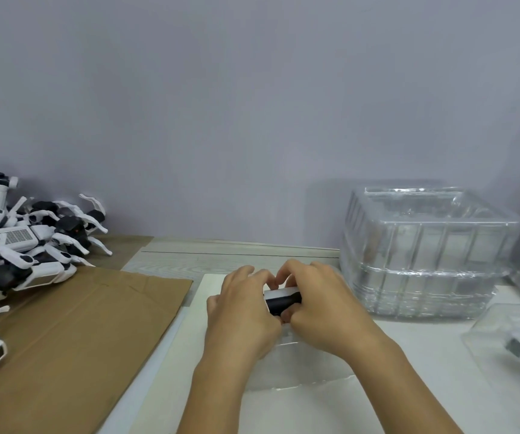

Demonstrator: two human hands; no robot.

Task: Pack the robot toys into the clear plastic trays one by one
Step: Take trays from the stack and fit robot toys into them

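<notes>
Gripping one robot toy point(282, 300) with both our left hand point(243, 311) and right hand point(321, 303), we seat it in the clear tray point(299, 368) left of the tray stack point(424, 255), then likely press it home.

Left of my hands point(280, 308): bare cardboard point(74, 333), toy pile point(17, 245) beyond. Right: tray stack point(424, 258) blocks; packed tray point(515, 339) nearer. White board point(315, 408) toward me open.

robot toy point(282, 300) mostly hidden by hands, packed tray point(515, 346) edge-cropped
</notes>
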